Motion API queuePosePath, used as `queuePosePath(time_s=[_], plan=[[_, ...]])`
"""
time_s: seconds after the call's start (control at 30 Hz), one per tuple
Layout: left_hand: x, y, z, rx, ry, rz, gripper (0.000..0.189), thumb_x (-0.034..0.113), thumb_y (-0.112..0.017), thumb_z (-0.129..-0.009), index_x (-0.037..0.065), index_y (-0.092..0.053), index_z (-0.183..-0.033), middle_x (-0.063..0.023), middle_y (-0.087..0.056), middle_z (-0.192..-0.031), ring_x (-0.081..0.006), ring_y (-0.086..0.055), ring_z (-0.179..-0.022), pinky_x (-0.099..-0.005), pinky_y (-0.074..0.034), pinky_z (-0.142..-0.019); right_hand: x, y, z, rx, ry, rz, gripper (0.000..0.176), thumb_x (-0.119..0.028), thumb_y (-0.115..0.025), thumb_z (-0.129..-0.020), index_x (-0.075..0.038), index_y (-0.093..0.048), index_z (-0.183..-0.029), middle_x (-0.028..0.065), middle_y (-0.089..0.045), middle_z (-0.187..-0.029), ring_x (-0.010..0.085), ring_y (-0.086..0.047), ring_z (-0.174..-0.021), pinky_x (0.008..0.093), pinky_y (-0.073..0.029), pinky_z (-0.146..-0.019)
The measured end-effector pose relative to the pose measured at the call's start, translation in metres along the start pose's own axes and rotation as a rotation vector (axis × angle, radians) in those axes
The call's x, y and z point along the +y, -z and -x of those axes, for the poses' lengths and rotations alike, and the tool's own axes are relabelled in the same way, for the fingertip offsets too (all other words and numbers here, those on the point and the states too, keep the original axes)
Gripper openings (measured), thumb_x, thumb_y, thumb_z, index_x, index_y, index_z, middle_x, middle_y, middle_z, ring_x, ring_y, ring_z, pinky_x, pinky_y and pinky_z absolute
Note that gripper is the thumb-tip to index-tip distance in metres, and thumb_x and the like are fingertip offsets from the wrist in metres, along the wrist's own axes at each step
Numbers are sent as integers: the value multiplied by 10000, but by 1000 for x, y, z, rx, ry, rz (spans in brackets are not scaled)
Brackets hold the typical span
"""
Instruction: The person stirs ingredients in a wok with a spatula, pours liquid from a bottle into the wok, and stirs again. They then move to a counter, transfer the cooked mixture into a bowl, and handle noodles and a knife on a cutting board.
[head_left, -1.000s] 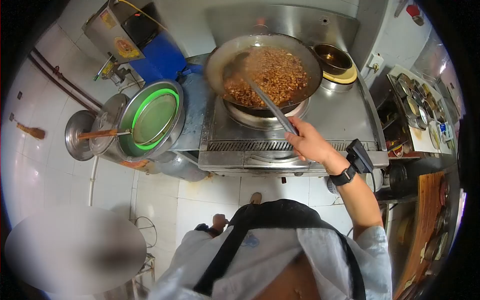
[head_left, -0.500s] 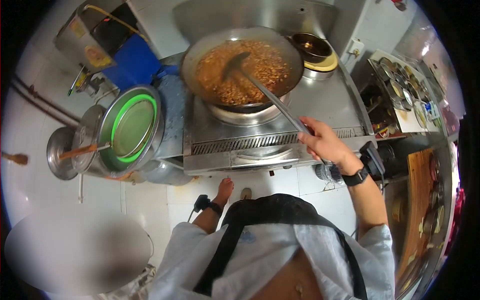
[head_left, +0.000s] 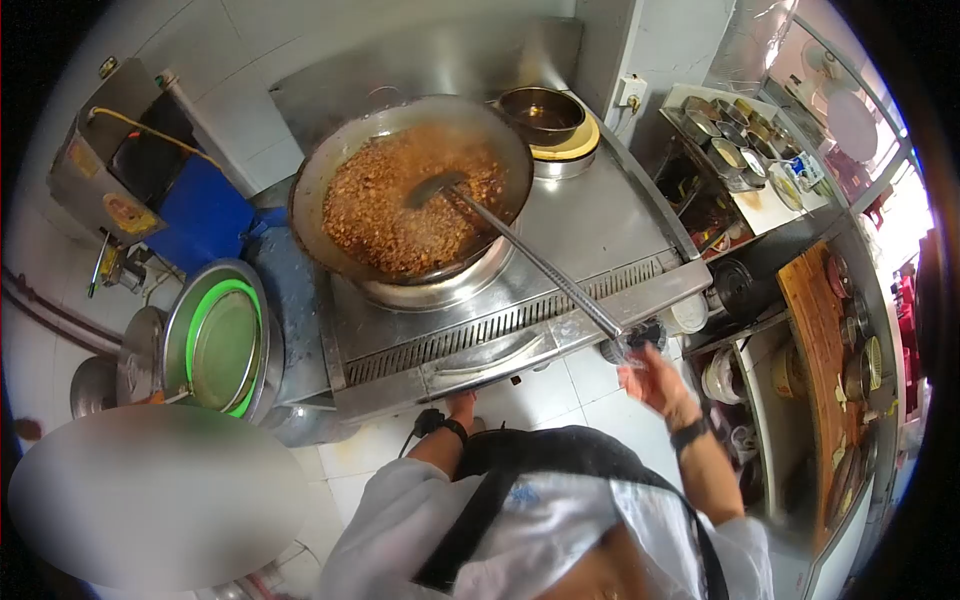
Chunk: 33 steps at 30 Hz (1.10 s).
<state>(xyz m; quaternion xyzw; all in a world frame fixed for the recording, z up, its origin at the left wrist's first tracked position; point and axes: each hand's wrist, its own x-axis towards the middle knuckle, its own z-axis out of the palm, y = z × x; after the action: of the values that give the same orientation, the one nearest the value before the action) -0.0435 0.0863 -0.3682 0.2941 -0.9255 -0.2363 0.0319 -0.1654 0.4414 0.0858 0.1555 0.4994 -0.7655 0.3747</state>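
Note:
A large wok (head_left: 310,215) full of steaming brown chopped food (head_left: 385,200) sits on the stove burner. The long-handled ladle (head_left: 545,265) lies with its bowl in the food, its shaft crossing the wok's rim and its handle end reaching past the stove's front edge. Just below that end is my right hand (head_left: 655,382), slightly blurred, fingers apart and nothing held; it looks clear of the handle. My left hand (head_left: 462,405) hangs low by the stove front near my apron. Its fingers are mostly hidden, so their pose cannot be made out.
Left of the stove stands a metal basin (head_left: 270,370) with a green-rimmed strainer (head_left: 225,345) inside. A dark pot (head_left: 540,115) rests on a yellow lid behind the wok. Seasoning containers (head_left: 735,140) fill a right-hand counter, with a wooden board (head_left: 815,350) nearer me.
My right hand has let go of the ladle handle and dropped away from it. The ladle now leans on the wok's rim. The view has turned rightward.

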Motion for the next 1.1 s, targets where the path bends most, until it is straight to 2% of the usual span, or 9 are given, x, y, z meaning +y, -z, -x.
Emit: queuePosePath(time_s=[0.07,0.13,0.3,0.33,0.4,0.47,0.57,0.63,1.1], plan=[[-11,8,-5,-362,67,3,236,239,-500,-780,56,-583,-904,-140,-559,-933,-272,-510,-885,-381,-398,-794,67,80,2,248,-107,-170,307,-307,-404,-901,-21,-515,-913,113,-596,-795,212,-588,-699,303,-505,-643],[-3,5,-8,-349,124,15,257,267,-502,-776,64,-581,-912,-134,-568,-932,-277,-522,-878,-396,-403,-772,121,119,29,350,-97,-297,255,-264,-431,-889,-42,-538,-824,78,-580,-724,194,-578,-669,295,-482,-605],[11,-8,6,-312,405,20,364,408,-509,-761,104,-574,-951,-104,-616,-929,-300,-580,-844,-470,-429,-665,175,117,96,501,-59,382,180,-113,-481,-821,-40,-561,-678,39,-551,-599,167,-511,-510,270,-409,-445],[20,2,15,181,-15,-513,467,440,-553,-717,102,-575,-1038,-122,-586,-1061,-322,-558,-946,-479,-418,-764,191,124,93,417,111,703,158,-113,-491,-807,-35,-572,-695,60,-562,-614,188,-519,-519,280,-421,-468],[-17,-8,5,-145,33,-338,423,424,-545,-728,111,-598,-1007,-130,-595,-1028,-320,-547,-965,-498,-407,-790,222,136,99,275,391,1354,128,-113,-511,-778,-27,-592,-728,103,-584,-642,229,-535,-537,300,-443,-512],[-24,16,1,-348,-93,-402,424,419,-540,-733,108,-592,-1015,-132,-590,-1035,-320,-543,-971,-495,-405,-796,229,125,91,320,500,1426,93,-84,-517,-749,-39,-599,-759,123,-587,-669,254,-544,-569,316,-455,-561],[-20,35,-10,-443,-196,-488,425,412,-533,-740,103,-583,-1027,-135,-583,-1044,-321,-537,-980,-492,-401,-806,248,129,78,437,486,1241,106,-48,-498,-768,-7,-592,-740,123,-592,-655,229,-550,-538,313,-457,-525],[-20,39,-14,-481,-238,-529,426,408,-528,-744,100,-578,-1034,-137,-578,-1051,-322,-534,-986,-490,-398,-813,252,135,73,420,160,784,113,-147,-511,-744,-75,-594,-773,129,-584,-807,318,-558,-806,392,-447,-723],[-12,48,-19,-555,-312,-624,432,375,-495,-777,79,-537,-1089,-152,-546,-1096,-327,-507,-1026,-475,-380,-858,255,146,70,442,179,792,106,-134,-548,-758,-52,-577,-697,146,-570,-729,327,-560,-761,374,-467,-689]])
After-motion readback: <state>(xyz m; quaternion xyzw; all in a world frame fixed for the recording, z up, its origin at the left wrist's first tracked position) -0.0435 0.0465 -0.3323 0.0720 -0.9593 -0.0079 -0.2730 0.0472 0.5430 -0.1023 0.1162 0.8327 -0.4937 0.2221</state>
